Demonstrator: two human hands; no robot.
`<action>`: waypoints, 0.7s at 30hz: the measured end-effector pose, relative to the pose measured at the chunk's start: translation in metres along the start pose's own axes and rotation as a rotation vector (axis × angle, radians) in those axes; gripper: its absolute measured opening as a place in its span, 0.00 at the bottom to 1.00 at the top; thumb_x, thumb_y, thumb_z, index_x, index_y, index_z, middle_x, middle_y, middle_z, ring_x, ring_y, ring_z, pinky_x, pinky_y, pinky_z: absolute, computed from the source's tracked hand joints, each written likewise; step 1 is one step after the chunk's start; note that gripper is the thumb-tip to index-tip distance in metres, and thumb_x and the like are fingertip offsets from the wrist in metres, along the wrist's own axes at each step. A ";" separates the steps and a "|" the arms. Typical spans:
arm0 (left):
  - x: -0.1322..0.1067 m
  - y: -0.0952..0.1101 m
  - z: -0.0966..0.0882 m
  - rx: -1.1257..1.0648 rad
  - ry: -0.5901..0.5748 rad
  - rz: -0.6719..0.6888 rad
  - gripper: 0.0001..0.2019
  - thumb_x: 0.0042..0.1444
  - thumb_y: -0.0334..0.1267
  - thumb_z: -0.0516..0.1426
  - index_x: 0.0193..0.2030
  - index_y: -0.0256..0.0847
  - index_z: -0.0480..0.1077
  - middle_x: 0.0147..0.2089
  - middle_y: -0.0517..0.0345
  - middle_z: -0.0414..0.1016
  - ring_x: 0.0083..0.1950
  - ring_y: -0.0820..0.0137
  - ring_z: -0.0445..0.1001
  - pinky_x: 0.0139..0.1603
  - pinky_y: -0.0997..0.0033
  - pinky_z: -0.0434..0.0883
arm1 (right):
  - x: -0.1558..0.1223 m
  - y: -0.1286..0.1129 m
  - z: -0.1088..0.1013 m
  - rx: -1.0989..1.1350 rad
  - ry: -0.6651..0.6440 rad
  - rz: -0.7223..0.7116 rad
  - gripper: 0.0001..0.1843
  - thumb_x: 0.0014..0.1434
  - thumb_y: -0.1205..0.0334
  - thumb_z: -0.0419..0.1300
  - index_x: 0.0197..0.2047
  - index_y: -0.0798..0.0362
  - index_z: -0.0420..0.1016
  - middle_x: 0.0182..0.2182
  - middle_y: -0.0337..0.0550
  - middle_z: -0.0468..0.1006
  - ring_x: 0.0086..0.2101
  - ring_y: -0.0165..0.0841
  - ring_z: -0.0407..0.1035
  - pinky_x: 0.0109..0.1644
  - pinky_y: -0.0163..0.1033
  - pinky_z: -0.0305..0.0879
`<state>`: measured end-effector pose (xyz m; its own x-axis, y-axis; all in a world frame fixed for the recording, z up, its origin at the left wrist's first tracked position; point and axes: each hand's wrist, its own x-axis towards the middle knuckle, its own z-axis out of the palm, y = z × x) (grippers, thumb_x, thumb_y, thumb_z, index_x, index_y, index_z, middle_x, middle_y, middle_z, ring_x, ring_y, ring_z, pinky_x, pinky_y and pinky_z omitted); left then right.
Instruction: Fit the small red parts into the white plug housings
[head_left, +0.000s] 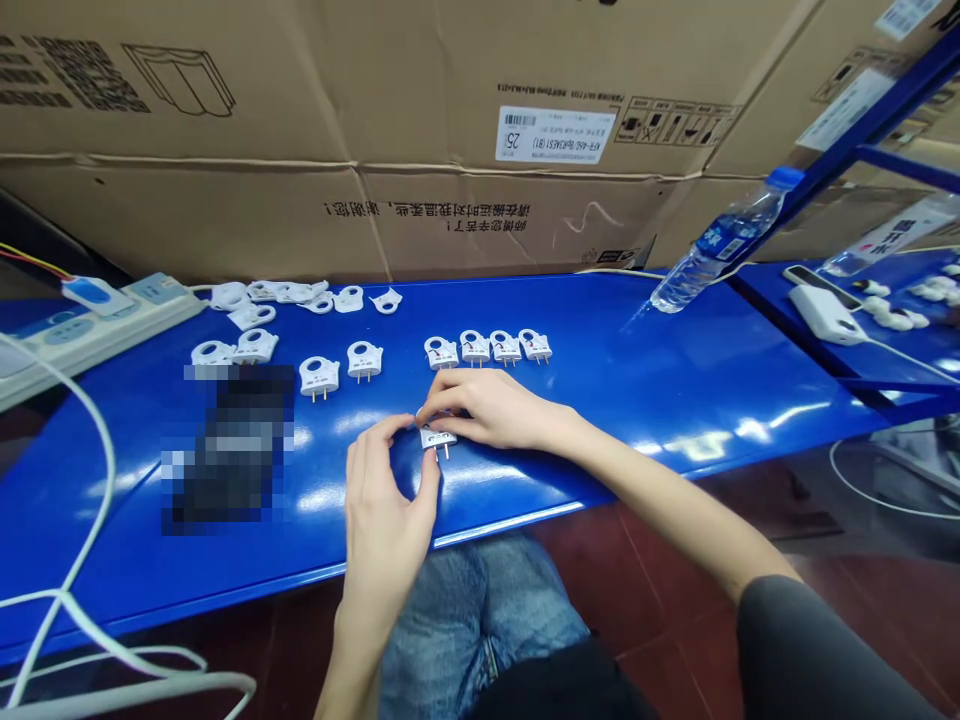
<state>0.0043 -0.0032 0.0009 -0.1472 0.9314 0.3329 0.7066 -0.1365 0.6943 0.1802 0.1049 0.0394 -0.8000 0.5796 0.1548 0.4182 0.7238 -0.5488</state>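
Dark sleeve (pixel 832 650) fills the lower right corner, at four o'clock if the plug (pixel 437 438) between both hands is the centre of the dial. That white plug is over the blue table (pixel 615 430), near its front edge, prongs pointing toward six o'clock; whether it rests on the surface or is lifted cannot be told. The left hand (pixel 382 520) pinches its left side and prong end with thumb and forefinger. The right hand (pixel 499 408) grips it with thumb and bent fingers, hiding its upper part.

A slip looks the likeliest trouble: two sets of fingertips crowd one small plug, so uneven pressure could twist it free, and the glossy table could let it slide toward six o'clock and drop onto the jeans (pixel 465 600). At one o'clock, just beyond the right knuckles, stands a row of four plugs (pixel 475 355); a careless lift could topple the nearest. Any loose part under the covering fingers could pop out unnoticed. At eight o'clock, white cables (pixel 172 683) might snag the left hand if it swings wide. Two more plugs (pixel 320 382), at ten o'clock, seem safely apart.
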 end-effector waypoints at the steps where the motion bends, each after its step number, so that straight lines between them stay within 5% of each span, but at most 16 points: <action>1: 0.000 0.000 0.000 0.004 -0.003 0.024 0.15 0.66 0.42 0.58 0.58 0.46 0.69 0.57 0.49 0.75 0.59 0.56 0.75 0.61 0.50 0.74 | 0.000 0.000 -0.001 -0.004 0.010 0.001 0.11 0.72 0.65 0.59 0.53 0.51 0.82 0.49 0.45 0.80 0.47 0.35 0.75 0.50 0.39 0.68; 9: -0.002 0.007 -0.002 0.080 -0.081 0.154 0.10 0.68 0.40 0.56 0.51 0.51 0.79 0.63 0.50 0.71 0.63 0.54 0.69 0.64 0.47 0.72 | -0.004 0.006 -0.014 -0.253 0.144 0.138 0.14 0.76 0.62 0.53 0.56 0.51 0.79 0.50 0.48 0.79 0.48 0.38 0.73 0.50 0.40 0.65; 14: -0.003 0.011 0.000 0.221 0.061 0.131 0.12 0.68 0.40 0.56 0.51 0.44 0.80 0.62 0.43 0.71 0.64 0.49 0.67 0.62 0.46 0.71 | -0.005 0.012 -0.022 -0.395 0.121 0.227 0.16 0.76 0.61 0.51 0.58 0.50 0.78 0.48 0.48 0.80 0.47 0.38 0.73 0.47 0.40 0.63; 21: 0.001 0.010 -0.004 0.385 0.052 0.123 0.16 0.70 0.41 0.53 0.55 0.46 0.80 0.49 0.45 0.74 0.49 0.52 0.69 0.51 0.49 0.70 | -0.006 0.012 -0.020 -0.398 0.067 0.173 0.14 0.75 0.61 0.54 0.55 0.51 0.79 0.46 0.48 0.80 0.47 0.39 0.73 0.45 0.39 0.62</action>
<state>0.0087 -0.0055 0.0108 -0.0732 0.8965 0.4369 0.9270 -0.1005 0.3614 0.1989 0.1178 0.0484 -0.6796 0.7184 0.1484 0.6873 0.6943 -0.2136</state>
